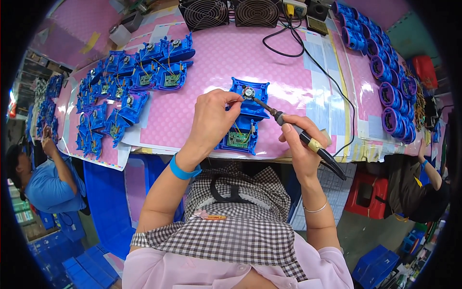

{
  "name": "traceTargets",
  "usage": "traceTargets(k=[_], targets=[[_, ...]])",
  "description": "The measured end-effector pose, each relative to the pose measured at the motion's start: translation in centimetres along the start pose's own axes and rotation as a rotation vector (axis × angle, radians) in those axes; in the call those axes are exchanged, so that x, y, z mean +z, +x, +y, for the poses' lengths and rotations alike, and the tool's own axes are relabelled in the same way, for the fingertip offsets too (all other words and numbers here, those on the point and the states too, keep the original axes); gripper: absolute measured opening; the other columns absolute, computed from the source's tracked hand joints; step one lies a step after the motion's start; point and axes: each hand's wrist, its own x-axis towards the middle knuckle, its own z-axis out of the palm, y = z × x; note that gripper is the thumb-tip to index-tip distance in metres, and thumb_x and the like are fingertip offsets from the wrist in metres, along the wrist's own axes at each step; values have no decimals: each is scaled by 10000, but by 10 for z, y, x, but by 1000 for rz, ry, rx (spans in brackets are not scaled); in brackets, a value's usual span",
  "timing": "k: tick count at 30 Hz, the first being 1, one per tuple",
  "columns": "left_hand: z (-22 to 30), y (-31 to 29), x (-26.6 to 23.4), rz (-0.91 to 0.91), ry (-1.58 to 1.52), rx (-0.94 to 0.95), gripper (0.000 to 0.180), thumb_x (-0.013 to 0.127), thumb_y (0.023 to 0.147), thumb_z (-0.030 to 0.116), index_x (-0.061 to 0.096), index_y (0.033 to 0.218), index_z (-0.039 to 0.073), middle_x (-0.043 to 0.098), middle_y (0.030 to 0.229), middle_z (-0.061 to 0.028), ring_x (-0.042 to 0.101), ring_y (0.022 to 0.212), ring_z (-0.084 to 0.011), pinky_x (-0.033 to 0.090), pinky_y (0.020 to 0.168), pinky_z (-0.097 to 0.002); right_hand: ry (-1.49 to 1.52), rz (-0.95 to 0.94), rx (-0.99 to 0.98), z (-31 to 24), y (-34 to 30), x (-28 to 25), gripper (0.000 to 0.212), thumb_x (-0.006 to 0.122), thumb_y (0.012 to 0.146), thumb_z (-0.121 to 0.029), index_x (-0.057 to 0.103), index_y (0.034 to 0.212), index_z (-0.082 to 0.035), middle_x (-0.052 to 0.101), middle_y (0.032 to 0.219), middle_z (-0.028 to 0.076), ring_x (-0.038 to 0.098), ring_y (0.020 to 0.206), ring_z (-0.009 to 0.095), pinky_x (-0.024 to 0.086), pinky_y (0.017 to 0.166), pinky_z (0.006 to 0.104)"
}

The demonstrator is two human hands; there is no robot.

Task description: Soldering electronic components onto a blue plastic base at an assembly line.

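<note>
My right hand (301, 139) grips a soldering iron (313, 144) like a pen. The iron's tip reaches the edge of a small round speaker (248, 93) set in an open blue plastic housing half (260, 87). At the speaker's left side, the thumb and forefinger of my left hand (214, 113) are pinched together; what they hold is too small to make out. Closer to me lies the joined blue half with a green circuit board (237, 139). Thin wires run from the board up toward the speaker, partly behind my left hand.
Several similar blue housings (144, 72) with boards and speakers sit at left. Rows of blue ring-shaped parts (392, 120) line the right. Two black fans (256, 13) stand at the back. The iron's black cord (349, 96) loops across the right side. People work at both sides.
</note>
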Motion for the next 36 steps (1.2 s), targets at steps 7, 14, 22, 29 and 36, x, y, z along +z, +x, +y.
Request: traceTargets(k=[7, 14, 22, 29, 36], targets=[[1, 2, 0, -1, 7, 15, 174, 645, 734, 41, 721, 879, -19, 685, 821, -189, 679, 737, -289, 539, 702, -361, -37, 118, -1, -9, 0, -12, 207, 564, 902, -33, 628, 1074, 64, 622, 715, 68, 601, 614, 134, 447, 602, 235], [-4, 2, 1, -7, 14, 13, 152, 669, 752, 69, 728, 878, 6, 703, 823, -138, 679, 745, -219, 507, 657, -316, 63, 72, 10, -3, -12, -22, 276, 529, 994, -240, 578, 1135, -8, 543, 607, 50, 514, 499, 103, 373, 458, 245], [-5, 2, 0, -22, 5, 27, 157, 657, 737, 69, 714, 862, -8, 692, 816, -159, 675, 746, -256, 518, 678, -344, 60, 47, -85, 10, -11, -6, 261, 698, 876, -221, 559, 961, -16, 664, 961, 132, 635, 806, 191, 517, 714, 318], [-9, -16, -40, 271, 47, -11, 155, 688, 819, 133, 701, 907, 6, 646, 841, -110, 612, 727, -197, 471, 635, -318, -322, -440, -252, 0, -4, 35, 501, 833, 631, -120, 483, 982, -45, 511, 1021, 223, 511, 942, 398, 439, 807, 438], [-77, -145, -117, 845, -112, -99, 189, 537, 949, 75, 555, 770, 17, 461, 719, 26, 342, 622, -43, 262, 532, -231, -200, -678, -351, -14, -17, 90, 484, 822, 661, -160, 461, 968, -58, 422, 1306, 296, 456, 1153, 464, 398, 961, 476]])
